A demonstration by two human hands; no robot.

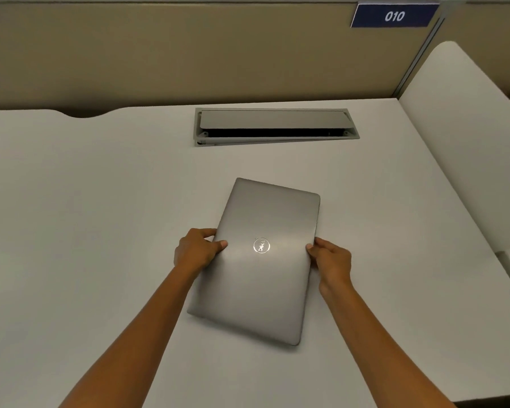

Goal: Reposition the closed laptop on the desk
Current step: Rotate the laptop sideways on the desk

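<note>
A closed grey laptop (262, 278) with a round logo on its lid lies on the white desk (86, 216), turned so its long sides run away from me and slightly to the right. My left hand (196, 250) grips its left long edge, thumb on the lid. My right hand (331, 263) grips the right long edge at about the same height. Both forearms reach in from the bottom of the view.
A grey cable hatch (276, 126) with its flap raised is set into the desk behind the laptop. A beige partition (189, 54) with a blue "010" sign (393, 16) backs the desk. A white side divider (460, 136) bounds the right.
</note>
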